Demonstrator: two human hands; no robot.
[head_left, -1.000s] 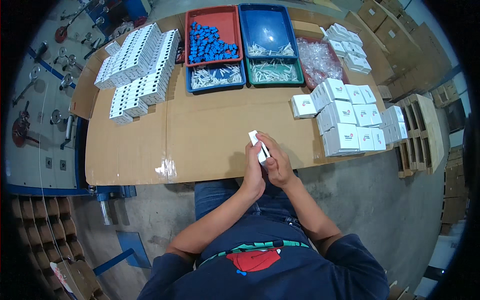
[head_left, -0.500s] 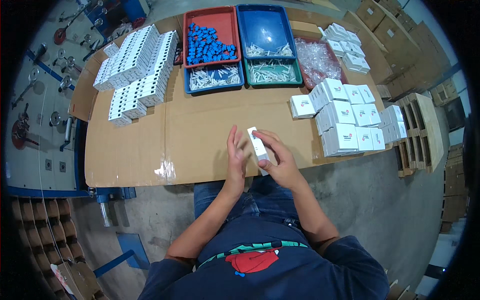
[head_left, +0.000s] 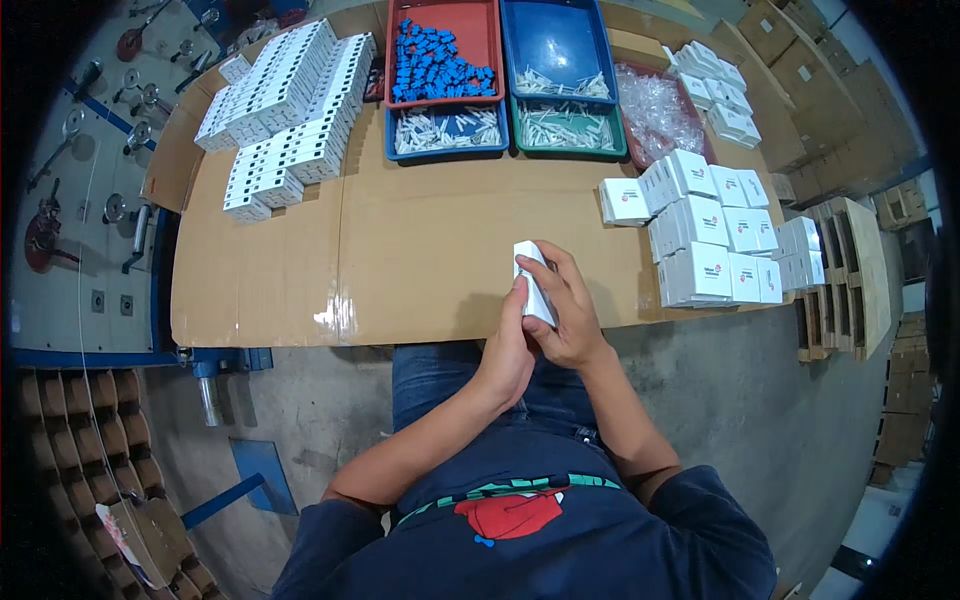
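A small white box is held upright over the near edge of the cardboard-covered table. My right hand wraps round its right side, with fingers at its top and the thumb low down. From the left, my left hand presses against the same box, its thumb on the box's near left edge. The other fingers of my left hand are partly hidden behind the thumb and box.
Stacked white boxes with dark openings stand at the left. More white boxes are piled at the right. Along the back are a red tray of blue pieces, blue and green trays with white sticks, and clear plastic bags.
My left hand has come in from the left, its open fingers closing up to the white box. My right hand still holds the box, now turned. The view has shifted slightly.
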